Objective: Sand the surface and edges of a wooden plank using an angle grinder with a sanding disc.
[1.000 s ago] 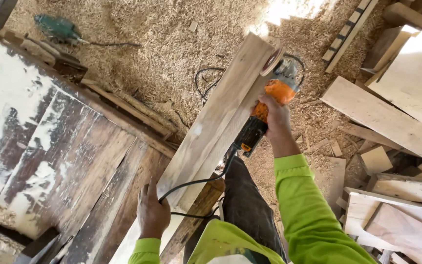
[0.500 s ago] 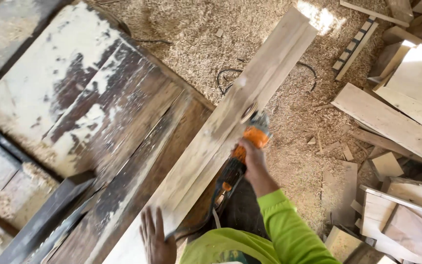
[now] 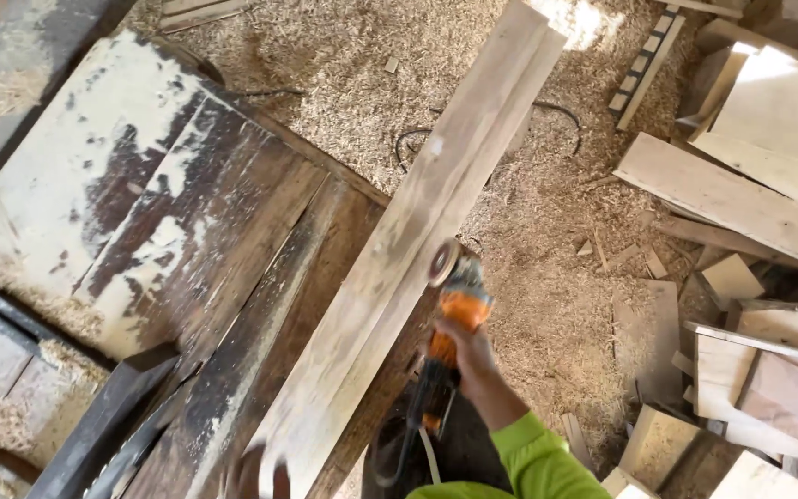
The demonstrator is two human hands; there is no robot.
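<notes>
Nearby, offcuts (image 3: 727, 199) beside plank (image 3: 417, 240).

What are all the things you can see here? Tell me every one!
long plank: one, pale wood, slanting across the middle, its near end on the workbench.
angle grinder: one, orange and black, disc against the plank's right edge.
workbench: one, dark wood with worn white patches, left.
wood shavings: a thick layer, tan, covering the floor.
black cord: one, looping on the shavings beside the plank.
offcut boards: many, pale, piled at right.
striped stick: one, light and dark, top right.
right hand: gripping the grinder's body, bright green sleeve behind it.
left hand: blurred at the bottom edge, by the plank's near end.
</notes>
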